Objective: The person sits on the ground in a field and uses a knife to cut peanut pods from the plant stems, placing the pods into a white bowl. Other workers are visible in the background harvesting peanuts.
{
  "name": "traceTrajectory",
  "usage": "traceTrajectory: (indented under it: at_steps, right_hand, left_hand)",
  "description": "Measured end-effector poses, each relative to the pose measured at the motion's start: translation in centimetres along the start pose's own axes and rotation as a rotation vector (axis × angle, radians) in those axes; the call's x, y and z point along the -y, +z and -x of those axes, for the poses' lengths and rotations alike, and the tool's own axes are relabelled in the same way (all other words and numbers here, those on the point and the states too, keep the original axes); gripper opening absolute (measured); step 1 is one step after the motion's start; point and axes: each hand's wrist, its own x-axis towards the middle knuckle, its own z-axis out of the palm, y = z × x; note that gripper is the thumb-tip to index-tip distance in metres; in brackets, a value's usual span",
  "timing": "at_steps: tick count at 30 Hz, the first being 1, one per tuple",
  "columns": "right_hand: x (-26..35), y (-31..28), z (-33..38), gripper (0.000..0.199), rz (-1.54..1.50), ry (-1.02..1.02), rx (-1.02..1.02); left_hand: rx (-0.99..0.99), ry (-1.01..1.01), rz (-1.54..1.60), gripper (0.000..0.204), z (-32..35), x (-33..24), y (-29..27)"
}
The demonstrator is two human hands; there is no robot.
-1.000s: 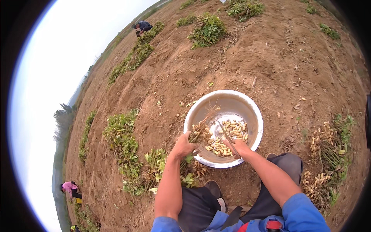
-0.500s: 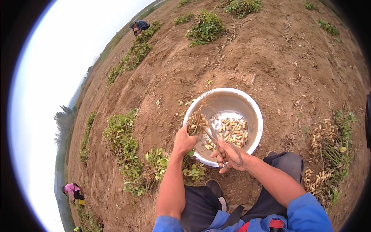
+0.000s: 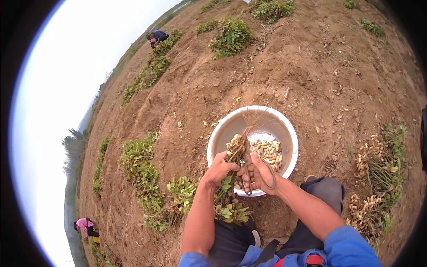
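Observation:
My left hand [image 3: 219, 169] grips the stem of a peanut plant [image 3: 235, 149], roots and pale pods up over the bowl, green leaves hanging down toward my lap. My right hand [image 3: 258, 175] is closed right beside it at the same stem, with thin roots looped around the fingers. Just beyond both hands sits a round metal bowl [image 3: 284, 129] on the soil. A small heap of loose peanut pods [image 3: 267, 149] lies inside it.
Pulled peanut plants with pods [image 3: 373, 187] lie on the soil to my right. Green plants [image 3: 147, 173] lie in a row to my left. One person [image 3: 156, 36] bends over far ahead, another in pink [image 3: 85, 226] at lower left.
Both hands have come together at the near rim of the bowl. The plant has been turned so its roots and pods stand up over the bowl.

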Motion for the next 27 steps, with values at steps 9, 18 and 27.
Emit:
traceTrajectory:
  at_steps: [9,18,27]
  right_hand:
    - [-0.3,0.1,0.5,0.088,0.290,-0.043,-0.061]
    - [-1.4,-1.7,-1.1,0.034,0.992,-0.275,-0.188]
    - [4.4,-2.8,0.5,0.037,1.633,-0.098,-0.275]
  left_hand:
    - [0.061,0.075,0.037,0.060,0.1,0.5,-0.7]
    - [-0.068,0.254,-0.119,0.036,-0.5,1.0,1.0]
    - [-0.143,0.075,-0.334,0.040,-3.0,3.8,0.7]
